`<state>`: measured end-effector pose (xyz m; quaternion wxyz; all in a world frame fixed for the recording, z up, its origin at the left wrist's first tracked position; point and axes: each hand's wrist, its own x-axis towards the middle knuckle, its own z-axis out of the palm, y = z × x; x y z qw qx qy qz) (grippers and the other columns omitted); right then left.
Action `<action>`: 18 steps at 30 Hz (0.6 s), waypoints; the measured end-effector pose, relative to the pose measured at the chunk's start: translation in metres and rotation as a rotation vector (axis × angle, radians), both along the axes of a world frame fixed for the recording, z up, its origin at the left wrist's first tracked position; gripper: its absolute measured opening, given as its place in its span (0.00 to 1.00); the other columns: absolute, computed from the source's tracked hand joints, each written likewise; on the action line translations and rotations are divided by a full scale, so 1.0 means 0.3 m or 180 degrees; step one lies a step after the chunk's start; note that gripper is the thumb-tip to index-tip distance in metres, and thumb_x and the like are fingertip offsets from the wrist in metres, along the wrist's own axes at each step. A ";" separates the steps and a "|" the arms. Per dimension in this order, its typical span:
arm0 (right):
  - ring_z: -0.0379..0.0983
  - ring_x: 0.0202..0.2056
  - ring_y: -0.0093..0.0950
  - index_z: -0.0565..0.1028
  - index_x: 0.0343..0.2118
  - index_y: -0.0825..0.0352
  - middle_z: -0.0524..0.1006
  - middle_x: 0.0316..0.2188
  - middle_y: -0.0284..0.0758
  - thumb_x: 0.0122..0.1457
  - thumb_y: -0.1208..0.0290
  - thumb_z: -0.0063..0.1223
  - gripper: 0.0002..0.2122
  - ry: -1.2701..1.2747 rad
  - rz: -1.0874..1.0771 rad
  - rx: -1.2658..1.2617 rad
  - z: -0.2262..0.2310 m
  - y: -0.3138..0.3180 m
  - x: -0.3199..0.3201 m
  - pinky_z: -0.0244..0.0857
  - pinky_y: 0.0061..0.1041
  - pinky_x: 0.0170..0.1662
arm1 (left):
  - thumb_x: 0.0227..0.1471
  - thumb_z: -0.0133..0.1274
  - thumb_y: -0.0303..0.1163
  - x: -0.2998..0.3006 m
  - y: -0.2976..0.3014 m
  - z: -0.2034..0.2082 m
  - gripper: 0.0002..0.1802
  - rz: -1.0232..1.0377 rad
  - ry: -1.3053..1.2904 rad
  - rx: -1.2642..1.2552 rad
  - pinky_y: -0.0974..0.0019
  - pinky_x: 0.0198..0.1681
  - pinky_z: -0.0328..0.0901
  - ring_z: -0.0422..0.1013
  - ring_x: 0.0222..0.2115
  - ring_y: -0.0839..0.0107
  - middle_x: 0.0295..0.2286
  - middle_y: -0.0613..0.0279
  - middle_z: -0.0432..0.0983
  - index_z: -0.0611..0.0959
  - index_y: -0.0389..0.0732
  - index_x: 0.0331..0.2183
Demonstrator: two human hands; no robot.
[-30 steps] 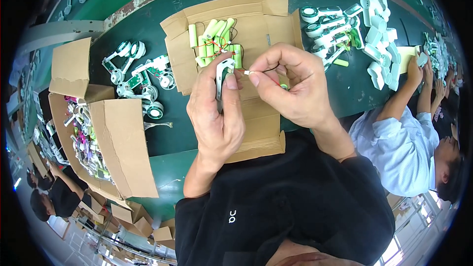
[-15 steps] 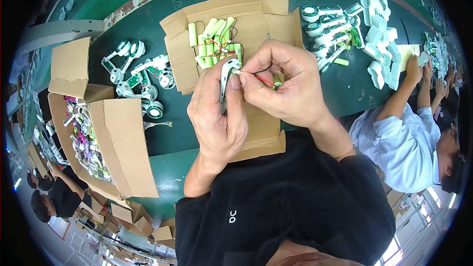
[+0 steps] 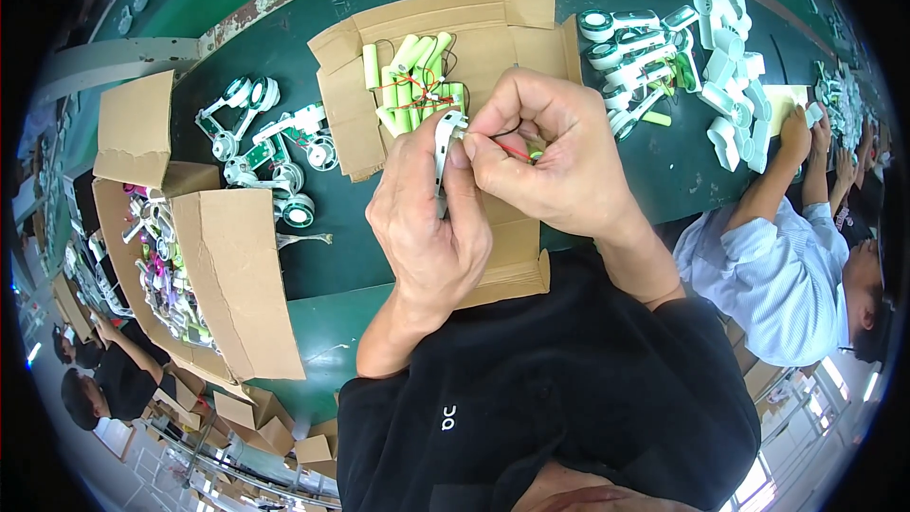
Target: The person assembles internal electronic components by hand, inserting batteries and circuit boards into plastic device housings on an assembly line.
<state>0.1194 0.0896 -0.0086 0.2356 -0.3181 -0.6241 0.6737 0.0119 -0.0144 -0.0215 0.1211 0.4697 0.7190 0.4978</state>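
My left hand (image 3: pixel 427 228) grips a slim white plastic housing (image 3: pixel 444 147) upright over a flattened cardboard sheet (image 3: pixel 493 38). My right hand (image 3: pixel 550 152) presses against the housing's top, pinching a thin red wire (image 3: pixel 517 150) with a green cylindrical cell half hidden under the fingers. Just beyond the hands lies a pile of green battery cells (image 3: pixel 412 81) with red and black leads on the cardboard.
White and green handheld fan parts (image 3: pixel 270 156) lie left on the green table. More white housings (image 3: pixel 682 47) are piled at the right. An open carton (image 3: pixel 232 284) with small parts stands at the left. Another person in a light blue shirt (image 3: pixel 773 275) reaches onto the table at the right.
My right hand has closed in over the top of the housing, and the wire it held out to the side is now drawn in against the housing.
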 end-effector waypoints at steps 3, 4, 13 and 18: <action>0.62 0.25 0.07 0.75 0.30 0.69 0.73 0.23 0.22 0.57 0.82 0.61 0.05 0.0084 0.0076 -0.0096 0.002 0.002 0.003 0.56 0.12 0.27 | 0.56 0.54 0.16 0.006 0.009 -0.010 0.13 0.0039 0.0064 0.0152 0.58 0.30 0.70 0.76 0.26 0.51 0.29 0.47 0.78 0.80 0.29 0.45; 0.62 0.25 0.08 0.75 0.30 0.69 0.73 0.24 0.22 0.57 0.82 0.61 0.04 0.0106 0.0091 -0.0113 0.001 0.002 0.002 0.56 0.12 0.27 | 0.56 0.54 0.16 0.006 0.008 -0.009 0.13 0.0039 0.0063 0.0152 0.58 0.30 0.70 0.76 0.26 0.51 0.29 0.47 0.78 0.80 0.29 0.45; 0.67 0.27 0.11 0.75 0.31 0.70 0.74 0.25 0.24 0.58 0.78 0.61 0.04 0.0074 -0.0033 0.0356 -0.017 0.007 -0.002 0.63 0.15 0.29 | 0.54 0.56 0.19 -0.020 -0.004 -0.024 0.22 -0.0308 0.0066 0.0228 0.54 0.37 0.71 0.76 0.33 0.47 0.35 0.44 0.78 0.77 0.27 0.52; 0.67 0.30 0.13 0.78 0.33 0.69 0.76 0.29 0.25 0.55 0.84 0.60 0.05 -0.0239 -0.0543 0.1354 0.042 0.108 0.172 0.61 0.14 0.35 | 0.57 0.56 0.26 -0.184 -0.068 -0.029 0.24 0.0329 0.0816 -0.0266 0.54 0.45 0.66 0.73 0.40 0.51 0.40 0.43 0.77 0.75 0.27 0.54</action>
